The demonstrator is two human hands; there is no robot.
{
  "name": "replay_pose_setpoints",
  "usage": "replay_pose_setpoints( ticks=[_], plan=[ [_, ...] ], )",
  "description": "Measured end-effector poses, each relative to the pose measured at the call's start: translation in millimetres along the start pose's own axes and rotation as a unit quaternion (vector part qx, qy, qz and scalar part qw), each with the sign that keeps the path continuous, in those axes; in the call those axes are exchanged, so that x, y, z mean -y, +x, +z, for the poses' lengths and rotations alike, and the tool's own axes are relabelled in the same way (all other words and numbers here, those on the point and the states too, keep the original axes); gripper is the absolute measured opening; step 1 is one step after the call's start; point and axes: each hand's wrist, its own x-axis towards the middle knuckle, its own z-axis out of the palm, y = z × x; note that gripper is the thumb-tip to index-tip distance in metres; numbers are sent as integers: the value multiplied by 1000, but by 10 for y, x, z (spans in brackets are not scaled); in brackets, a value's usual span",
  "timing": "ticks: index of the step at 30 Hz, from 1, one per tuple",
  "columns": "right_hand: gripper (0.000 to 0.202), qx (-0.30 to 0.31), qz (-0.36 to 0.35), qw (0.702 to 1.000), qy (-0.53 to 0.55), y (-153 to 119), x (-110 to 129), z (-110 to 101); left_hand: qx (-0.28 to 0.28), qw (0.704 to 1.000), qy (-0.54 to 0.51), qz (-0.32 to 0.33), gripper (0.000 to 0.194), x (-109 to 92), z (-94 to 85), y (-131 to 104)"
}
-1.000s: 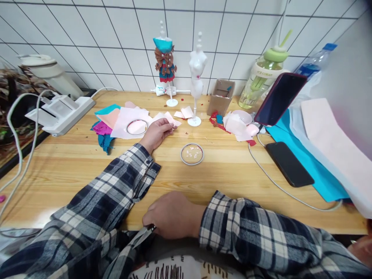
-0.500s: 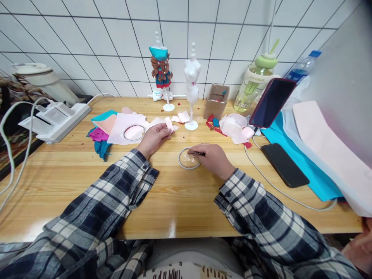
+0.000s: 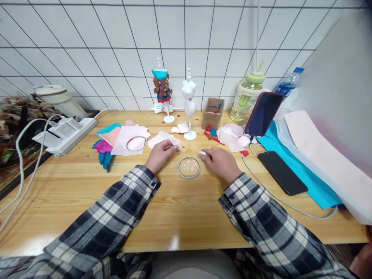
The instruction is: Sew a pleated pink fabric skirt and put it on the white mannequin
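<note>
Beside the round, smooth ring (image 3: 188, 177), gripping shiny pointed tool (image 3: 202, 153) in right hand (image 3: 221, 161); left hand (image 3: 159, 156) curled, cannot tell on what.

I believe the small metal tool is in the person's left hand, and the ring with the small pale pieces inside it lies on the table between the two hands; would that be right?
Not quite: the head view shows the small metal tool in the right hand, not the left hand. The rest of your statement stands.
</note>
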Motion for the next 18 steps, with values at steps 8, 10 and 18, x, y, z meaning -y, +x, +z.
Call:
replay_pose_setpoints(
  ticks=[8, 10, 18],
  plan=[
    [27, -117, -45, 991, 46, -27, 96, 15, -33, 999, 39, -14, 34, -10, 118, -138],
    [25, -157, -71, 978, 122, -48, 168, -4, -49, 993, 109, 20, 31, -64, 157, -175],
    [33, -147, -72, 926, 341, -117, 417, 83, 4, 949, 283, 140, 15, -165, 338, -337]
  ],
)
